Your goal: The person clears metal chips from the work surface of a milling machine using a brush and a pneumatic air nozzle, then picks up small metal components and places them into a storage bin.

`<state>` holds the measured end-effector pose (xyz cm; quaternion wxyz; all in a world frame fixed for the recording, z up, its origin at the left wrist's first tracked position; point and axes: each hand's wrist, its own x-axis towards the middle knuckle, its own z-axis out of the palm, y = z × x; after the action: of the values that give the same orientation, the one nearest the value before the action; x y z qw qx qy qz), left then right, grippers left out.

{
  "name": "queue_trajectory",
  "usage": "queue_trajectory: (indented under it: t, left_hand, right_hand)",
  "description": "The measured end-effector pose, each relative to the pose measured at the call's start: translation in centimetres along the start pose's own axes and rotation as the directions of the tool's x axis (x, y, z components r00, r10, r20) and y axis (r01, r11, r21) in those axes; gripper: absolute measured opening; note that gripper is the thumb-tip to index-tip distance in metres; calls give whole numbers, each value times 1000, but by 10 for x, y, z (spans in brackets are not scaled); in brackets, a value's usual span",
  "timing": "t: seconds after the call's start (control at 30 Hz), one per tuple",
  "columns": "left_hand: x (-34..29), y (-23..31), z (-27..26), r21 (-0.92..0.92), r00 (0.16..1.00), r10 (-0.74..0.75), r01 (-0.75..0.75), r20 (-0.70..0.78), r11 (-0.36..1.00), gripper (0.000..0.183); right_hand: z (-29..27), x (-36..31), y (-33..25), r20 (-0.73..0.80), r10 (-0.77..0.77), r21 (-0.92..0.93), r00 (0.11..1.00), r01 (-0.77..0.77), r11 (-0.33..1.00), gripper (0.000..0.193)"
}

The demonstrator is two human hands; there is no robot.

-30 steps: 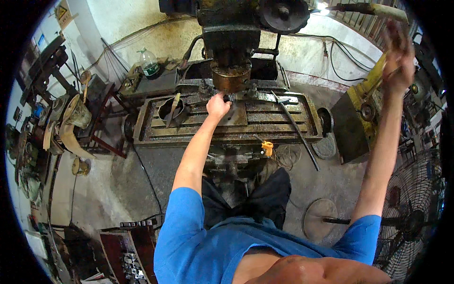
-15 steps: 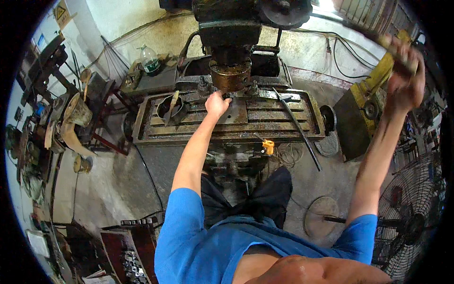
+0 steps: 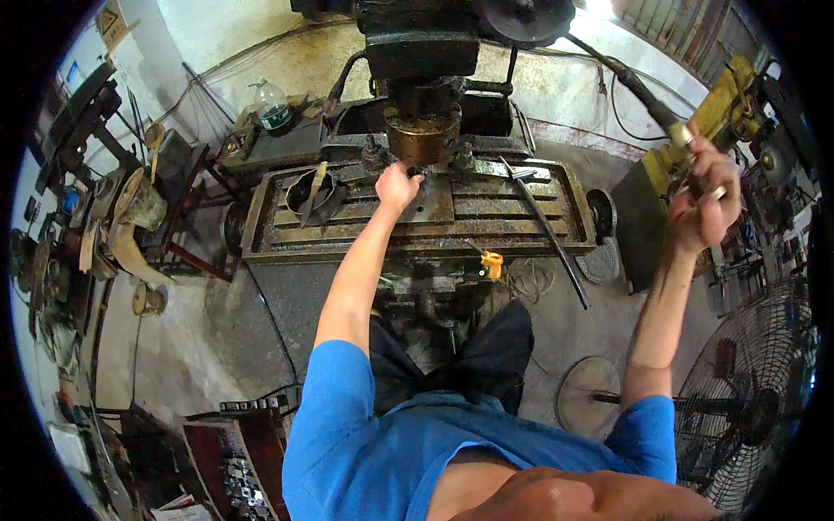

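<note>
My left hand (image 3: 398, 187) reaches over the slotted machine table (image 3: 347, 247), just beneath the brown round cutter head (image 3: 423, 139) of a milling machine (image 3: 417, 48). Its fingers are curled closed by a dark block; whatever they grip is hidden. Raised at the right, my right hand (image 3: 708, 195) wraps around the pale end of a long dark lever (image 3: 630, 82), which slants down from the machine's upper right. A dark pot (image 3: 314, 198) with a brush (image 3: 318, 178) laid in it sits left of my left hand. Right of it, a long black bar (image 3: 552, 230) overhangs the table's front edge.
An orange tool (image 3: 492, 265) sits at the table's front edge. A handwheel (image 3: 601, 214) projects from its right end. A large fan (image 3: 751, 404) stands beside my right arm. A bucket (image 3: 143, 201) is at the left, a plastic bottle (image 3: 273, 108) behind.
My right hand has moved down and to the left, bringing the lever's end with it. My left hand has stayed in nearly the same place under the cutter head.
</note>
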<state>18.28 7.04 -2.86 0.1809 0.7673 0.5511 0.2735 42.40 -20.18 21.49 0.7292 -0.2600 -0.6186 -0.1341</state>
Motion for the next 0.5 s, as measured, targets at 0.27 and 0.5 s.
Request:
queue_trajectory:
  t: [0.27, 0.5]
  left_hand:
    - [4, -8, 8, 3, 999, 37, -37, -13, 999, 30]
    - [-1, 2, -3, 12, 1000, 19, -19, 3, 1000, 29]
  right_hand:
    - [-3, 12, -4, -3, 73, -99, 997, -73, 992, 11]
    - [-6, -3, -4, 51, 62, -56, 997, -59, 997, 12]
